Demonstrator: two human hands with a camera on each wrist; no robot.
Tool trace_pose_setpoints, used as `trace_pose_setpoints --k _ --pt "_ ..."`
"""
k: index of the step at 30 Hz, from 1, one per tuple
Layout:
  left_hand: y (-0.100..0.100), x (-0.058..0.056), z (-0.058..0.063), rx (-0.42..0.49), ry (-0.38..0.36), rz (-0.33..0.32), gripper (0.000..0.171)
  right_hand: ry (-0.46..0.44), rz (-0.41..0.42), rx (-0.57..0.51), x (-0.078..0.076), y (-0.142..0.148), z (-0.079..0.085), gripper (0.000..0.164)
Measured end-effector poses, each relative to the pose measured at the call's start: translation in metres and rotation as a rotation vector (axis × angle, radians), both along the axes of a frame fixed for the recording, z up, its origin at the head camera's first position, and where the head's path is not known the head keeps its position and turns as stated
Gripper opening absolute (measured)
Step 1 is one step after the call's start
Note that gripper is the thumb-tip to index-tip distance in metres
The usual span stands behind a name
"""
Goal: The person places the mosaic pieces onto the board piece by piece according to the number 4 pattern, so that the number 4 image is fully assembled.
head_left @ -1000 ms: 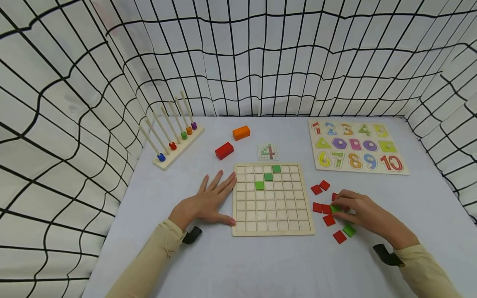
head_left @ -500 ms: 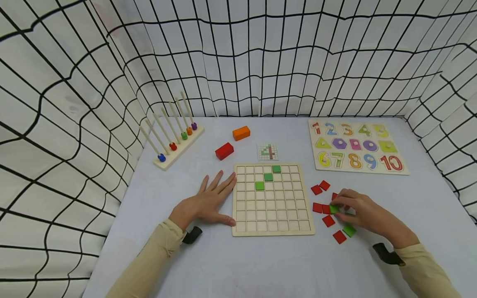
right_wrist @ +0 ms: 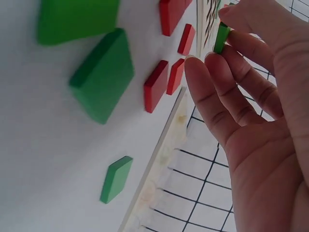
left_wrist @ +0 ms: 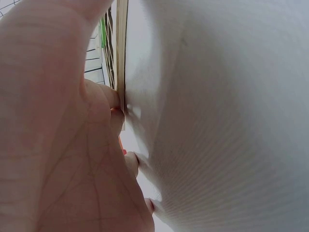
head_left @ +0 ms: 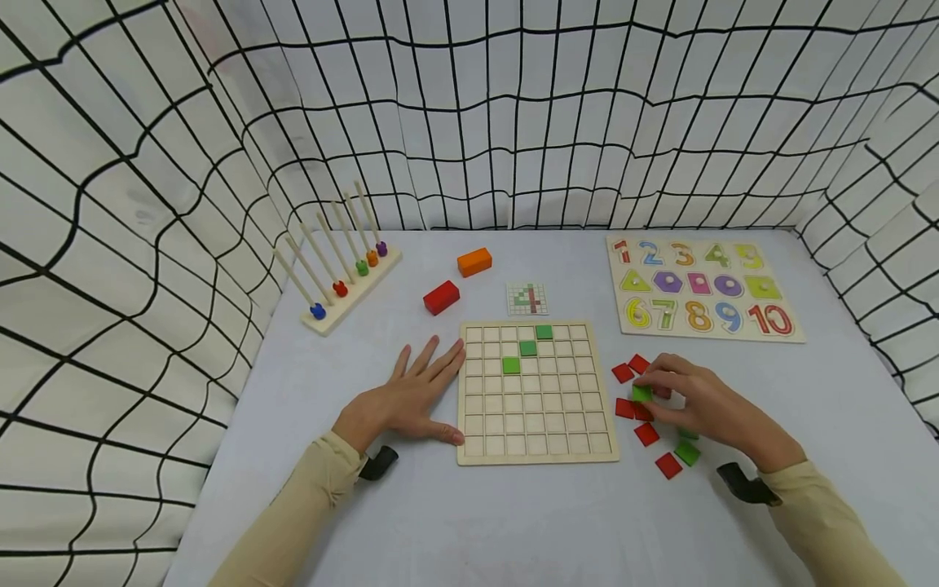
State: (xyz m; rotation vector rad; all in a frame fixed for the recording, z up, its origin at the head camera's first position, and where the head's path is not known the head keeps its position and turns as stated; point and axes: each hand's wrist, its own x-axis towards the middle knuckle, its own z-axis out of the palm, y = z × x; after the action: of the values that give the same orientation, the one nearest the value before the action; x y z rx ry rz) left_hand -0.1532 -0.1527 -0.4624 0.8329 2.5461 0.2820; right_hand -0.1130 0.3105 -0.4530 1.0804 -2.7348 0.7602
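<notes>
**The right hand pinches a green tile, right of the grid board**

From here I see the left hand spread, fingers straight, touching the board's left edge. The relation I watch runs sideways: the held tile is apart from the board, so the grid lies left of the right hand, which alone is near the tile. That tile looks square, so I find no long axis to line up. Loose red tiles lie near it on the surface; three green tiles form a diagonal in the grid's far part.
</notes>
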Motion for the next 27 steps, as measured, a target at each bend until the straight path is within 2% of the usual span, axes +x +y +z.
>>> trace_pose_setpoints --k 3,10,19,27 --pt "0.0 0.0 -0.001 0.002 -0.002 0.001 0.131 0.012 0.002 0.004 -0.003 -0.005 0.003 0.041" --pt "0.002 0.0 0.001 -0.011 -0.01 0.007 0.131 -0.026 0.002 0.022 -0.012 -0.018 0.009 0.038" --pt "0.003 0.001 0.003 -0.016 -0.006 0.006 0.131 0.098 0.112 -0.006 -0.027 -0.035 0.013 0.038" --pt "0.002 0.0 0.001 -0.016 -0.001 0.003 0.131 -0.012 0.058 0.053 -0.033 -0.052 0.02 0.034"
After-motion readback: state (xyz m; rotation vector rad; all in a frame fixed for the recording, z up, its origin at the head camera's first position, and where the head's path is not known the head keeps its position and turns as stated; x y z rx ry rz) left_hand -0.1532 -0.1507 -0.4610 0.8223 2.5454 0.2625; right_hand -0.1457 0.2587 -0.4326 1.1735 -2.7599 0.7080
